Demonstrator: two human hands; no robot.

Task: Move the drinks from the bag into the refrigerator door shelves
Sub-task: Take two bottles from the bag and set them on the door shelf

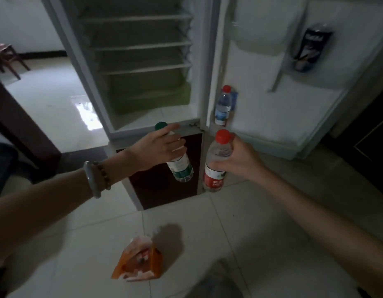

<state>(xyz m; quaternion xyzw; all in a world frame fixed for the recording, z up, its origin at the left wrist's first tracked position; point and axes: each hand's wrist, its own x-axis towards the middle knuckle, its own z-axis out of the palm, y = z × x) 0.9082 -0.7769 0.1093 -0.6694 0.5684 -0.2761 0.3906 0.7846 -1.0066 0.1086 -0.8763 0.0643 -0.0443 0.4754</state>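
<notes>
My left hand grips a water bottle with a green cap and green label in front of the fridge's lower edge. My right hand holds a water bottle with a red cap and red label just below the open refrigerator door. A red-capped bottle with a blue label stands upright in the door's bottom shelf. A dark can sits in an upper door shelf. The orange plastic bag lies on the floor tiles near my feet.
The fridge interior has bare wire shelves and a green drawer at the bottom. A dark wooden table edge is to the left, a stool at the far left. A dark cabinet stands right of the door.
</notes>
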